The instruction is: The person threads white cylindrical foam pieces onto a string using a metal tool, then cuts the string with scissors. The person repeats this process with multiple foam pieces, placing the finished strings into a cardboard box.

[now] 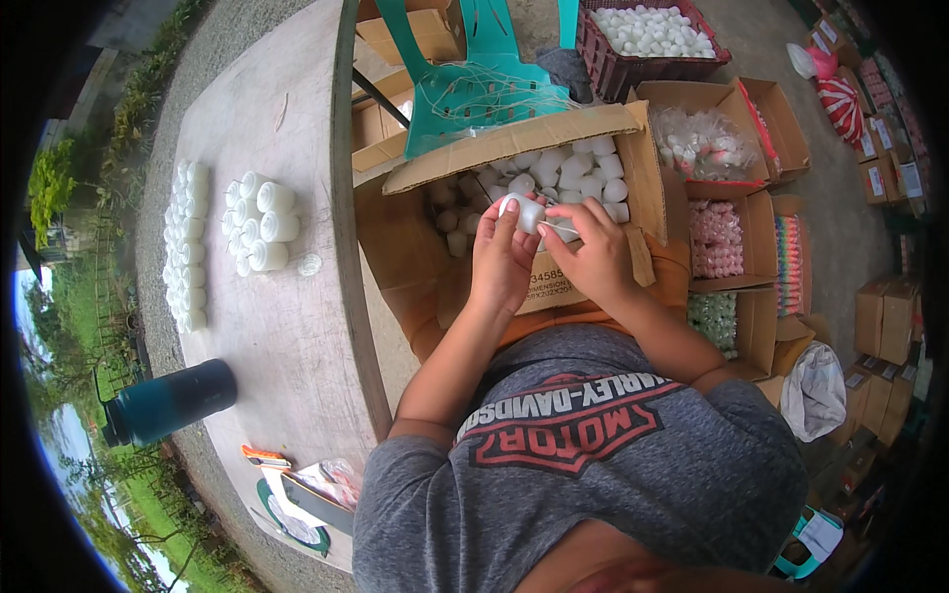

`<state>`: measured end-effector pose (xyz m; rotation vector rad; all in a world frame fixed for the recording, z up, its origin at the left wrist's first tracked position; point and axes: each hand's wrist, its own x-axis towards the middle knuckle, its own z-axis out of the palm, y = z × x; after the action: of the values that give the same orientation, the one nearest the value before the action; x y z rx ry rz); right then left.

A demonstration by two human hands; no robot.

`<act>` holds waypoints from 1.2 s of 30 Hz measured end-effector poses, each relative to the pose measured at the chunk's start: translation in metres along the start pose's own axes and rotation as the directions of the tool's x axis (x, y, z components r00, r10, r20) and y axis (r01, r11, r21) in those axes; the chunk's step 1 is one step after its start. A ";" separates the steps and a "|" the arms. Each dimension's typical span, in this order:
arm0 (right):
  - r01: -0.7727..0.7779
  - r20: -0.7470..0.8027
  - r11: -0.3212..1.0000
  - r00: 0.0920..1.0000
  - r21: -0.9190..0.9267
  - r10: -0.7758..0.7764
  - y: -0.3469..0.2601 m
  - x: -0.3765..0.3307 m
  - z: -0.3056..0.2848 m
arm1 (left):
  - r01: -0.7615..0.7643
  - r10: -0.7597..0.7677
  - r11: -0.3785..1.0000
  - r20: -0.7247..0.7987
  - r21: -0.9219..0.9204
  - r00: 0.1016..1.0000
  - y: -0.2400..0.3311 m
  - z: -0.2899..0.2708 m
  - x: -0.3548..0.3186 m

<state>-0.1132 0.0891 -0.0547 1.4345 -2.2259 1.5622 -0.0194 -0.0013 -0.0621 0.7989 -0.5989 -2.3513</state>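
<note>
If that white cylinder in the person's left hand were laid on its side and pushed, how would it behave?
The white cylinder would probably roll, given its rounded side. It is likely fairly light, being small enough for the left hand to hold between thumb and fingers. Its surface looks smooth, so it might be a bit slippery.

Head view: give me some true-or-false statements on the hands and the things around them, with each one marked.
1. The left hand holds a white cylinder. True.
2. The bottle is on the table. True.
3. The right hand is on the bottle. False: it is close to the white cylinder, over the cardboard box.
4. The chair is red. False: it is teal.
5. The crate holds white pieces. True.
</note>
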 end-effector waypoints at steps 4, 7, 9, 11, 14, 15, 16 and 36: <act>-0.046 0.049 0.995 0.998 0.094 0.041 0.003 -0.002 0.000 | -0.017 0.017 1.000 -0.034 0.019 0.999 0.002 -0.002 0.002; -0.022 0.079 0.997 0.997 0.080 0.016 0.007 -0.004 0.000 | -0.003 0.004 1.000 -0.043 0.016 0.999 0.003 -0.003 0.003; -0.018 0.072 0.997 0.997 0.080 0.012 0.008 -0.005 0.002 | 0.006 -0.005 1.000 -0.029 0.011 1.000 0.002 -0.003 0.003; -0.023 0.070 0.998 0.997 0.062 0.019 0.009 -0.006 0.003 | 0.023 -0.023 1.000 -0.011 -0.011 1.000 0.001 -0.006 0.004; -0.003 0.078 1.000 0.997 0.022 0.001 0.010 -0.007 0.004 | 0.050 -0.050 0.997 0.003 -0.054 0.999 -0.002 -0.010 0.006; 0.009 0.083 1.000 0.996 0.007 -0.010 0.011 -0.007 0.005 | 0.051 -0.051 0.997 -0.007 -0.058 0.999 -0.004 -0.007 0.005; 0.010 0.080 1.000 0.997 0.003 -0.011 0.012 -0.007 0.006 | 0.052 -0.053 0.997 -0.018 -0.062 0.998 -0.004 -0.006 0.004; 0.090 0.019 0.991 0.996 -0.101 -0.088 0.011 -0.005 0.004 | 0.042 -0.043 0.998 -0.035 -0.046 0.998 -0.003 -0.003 0.001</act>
<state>-0.1161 0.0895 -0.0668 1.4992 -2.1822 1.3950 -0.0194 -0.0008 -0.0665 0.8399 -0.5166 -2.3748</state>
